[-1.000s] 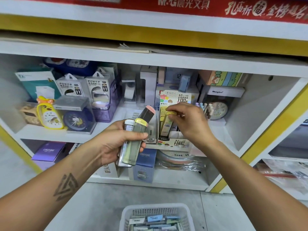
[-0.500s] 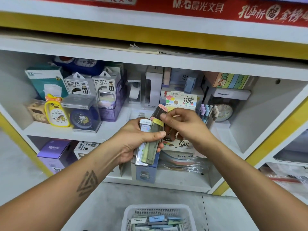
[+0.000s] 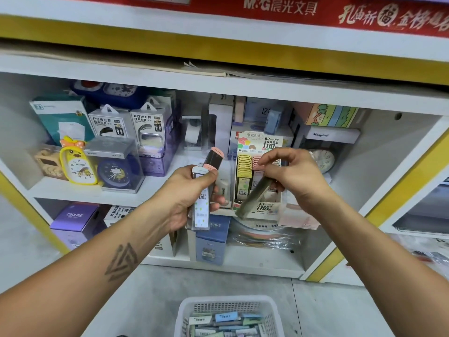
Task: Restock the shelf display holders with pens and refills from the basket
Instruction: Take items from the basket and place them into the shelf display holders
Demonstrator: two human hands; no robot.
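My left hand (image 3: 184,190) grips a bundle of refill cases (image 3: 201,205), one white-capped and two pink-capped, held upright in front of the shelf. My right hand (image 3: 294,176) pinches the top of a single green refill case (image 3: 252,198), which hangs tilted before the cardboard display holder (image 3: 264,209). That holder stands on the middle shelf and carries rows of yellow and pink cases (image 3: 244,166). The white basket (image 3: 228,305) on the floor below holds several more cases.
On the shelf left of the holder stand power bank boxes (image 3: 128,125), a yellow duck clock (image 3: 77,164) and a boxed blue clock (image 3: 116,171). A round clock (image 3: 324,159) sits behind my right hand. Purple and blue boxes fill the lower shelf (image 3: 243,263).
My right hand has pulled the green case out of the bundle in my left hand and carried it right, toward the holder. My left hand stays in place with the remaining cases.
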